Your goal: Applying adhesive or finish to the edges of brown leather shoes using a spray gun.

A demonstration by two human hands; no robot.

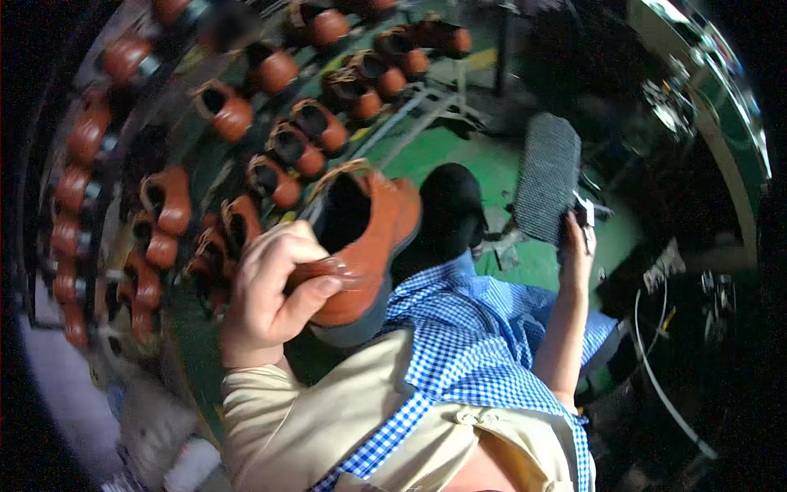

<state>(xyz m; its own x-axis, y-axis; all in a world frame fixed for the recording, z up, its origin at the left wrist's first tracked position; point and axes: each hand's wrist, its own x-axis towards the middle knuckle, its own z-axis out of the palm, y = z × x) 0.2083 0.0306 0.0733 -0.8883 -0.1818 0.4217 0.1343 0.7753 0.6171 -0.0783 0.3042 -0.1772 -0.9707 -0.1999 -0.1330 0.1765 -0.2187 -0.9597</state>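
Note:
On the left, my left hand (279,287) is closed on a brown leather shoe (373,246), thumb and fingers pinching its upper beside the dark opening. The shoe is raised in front of my body and tilted, with its dark sole edge toward the right. A tan cord or edge loops over its top. My right hand (579,246) is farther right, at the lower end of a dark grey, mesh-textured pad (548,176) with rounded corners. A silvery metal piece (584,211) shows at its fingers. The fingers are partly hidden, and I cannot make out exactly what they grip.
Racks with several brown shoes (229,115) fill the left and far left. A metal rack frame (422,102) stands on the green floor (492,164). Dark machinery (672,107) lies to the right, with a pale curved hose (656,369) below it. A blue checked apron (459,328) covers my lap.

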